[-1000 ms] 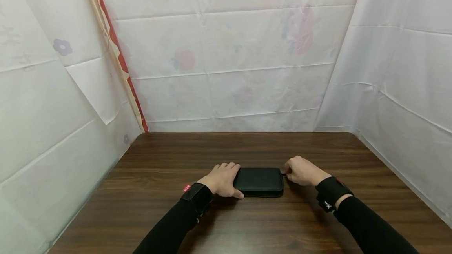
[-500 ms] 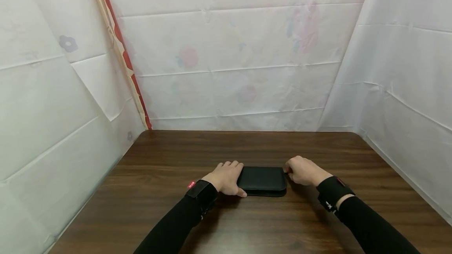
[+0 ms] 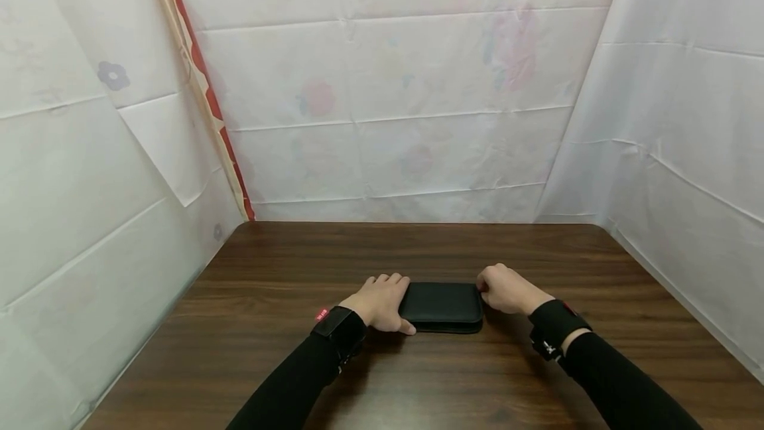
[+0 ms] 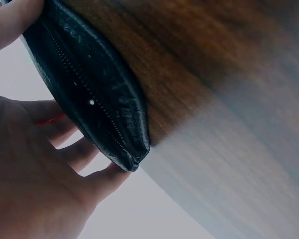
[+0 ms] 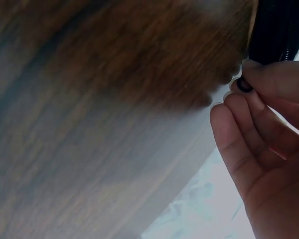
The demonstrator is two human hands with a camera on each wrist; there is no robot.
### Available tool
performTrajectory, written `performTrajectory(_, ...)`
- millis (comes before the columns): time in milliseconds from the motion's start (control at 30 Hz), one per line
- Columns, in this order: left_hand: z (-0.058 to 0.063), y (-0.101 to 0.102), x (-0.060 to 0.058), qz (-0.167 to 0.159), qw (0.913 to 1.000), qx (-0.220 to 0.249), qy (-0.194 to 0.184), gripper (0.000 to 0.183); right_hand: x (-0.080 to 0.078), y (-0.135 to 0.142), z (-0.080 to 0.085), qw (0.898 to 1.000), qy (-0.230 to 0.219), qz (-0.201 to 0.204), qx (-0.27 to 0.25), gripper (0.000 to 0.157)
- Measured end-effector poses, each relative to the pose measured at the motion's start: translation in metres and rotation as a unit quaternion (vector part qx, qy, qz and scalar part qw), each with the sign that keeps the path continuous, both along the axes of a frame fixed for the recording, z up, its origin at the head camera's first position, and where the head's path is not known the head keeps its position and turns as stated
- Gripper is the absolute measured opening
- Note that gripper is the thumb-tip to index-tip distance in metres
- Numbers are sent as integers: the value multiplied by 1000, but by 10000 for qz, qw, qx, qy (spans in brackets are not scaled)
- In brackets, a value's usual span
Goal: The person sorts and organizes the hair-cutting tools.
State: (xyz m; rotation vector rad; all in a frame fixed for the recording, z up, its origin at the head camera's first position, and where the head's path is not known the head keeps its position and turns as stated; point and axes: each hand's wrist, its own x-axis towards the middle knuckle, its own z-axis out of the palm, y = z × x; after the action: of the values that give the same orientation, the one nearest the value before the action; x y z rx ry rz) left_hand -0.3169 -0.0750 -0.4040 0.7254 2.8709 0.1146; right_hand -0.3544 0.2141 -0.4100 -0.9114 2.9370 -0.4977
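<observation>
A black zip-around wallet (image 3: 443, 307) lies flat on the wooden table in the head view. My left hand (image 3: 379, 302) grips its left end, with the thumb along the near side and the fingers spread over the far side. In the left wrist view, zipper teeth run along the edge of the wallet (image 4: 97, 94). At the wallet's right end, my right hand (image 3: 507, 288) pinches a small dark zipper pull (image 5: 244, 85) between thumb and forefinger, seen in the right wrist view. How far the zipper runs open is hidden.
The brown wood-grain table (image 3: 334, 251) stretches around both hands. White printed sheeting (image 3: 388, 98) hangs behind it and along both sides. A red and cream strip (image 3: 199, 78) runs down the left back corner. Black bands (image 3: 342, 332) circle both wrists.
The right hand has moved slightly left against the wallet's right end, keeping its pinch. The left hand keeps its grip on the wallet. The head view has shifted a little.
</observation>
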Motion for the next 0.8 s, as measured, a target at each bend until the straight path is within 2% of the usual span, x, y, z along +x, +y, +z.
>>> performTrajectory(267, -2, -1, -1, -14, 10000, -15, 13, 95, 0, 3, -1, 9998, 147, 107, -35, 18)
performTrajectory(433, -4, -1, 0, -7, 10000, 28, -17, 95, 1, 6, -4, 9992, 254, 298, -97, 24)
performTrajectory(800, -4, -1, 1, -8, 10000, -5, 57, 94, 5, 9, -3, 9989, 229, 374, -159, 25)
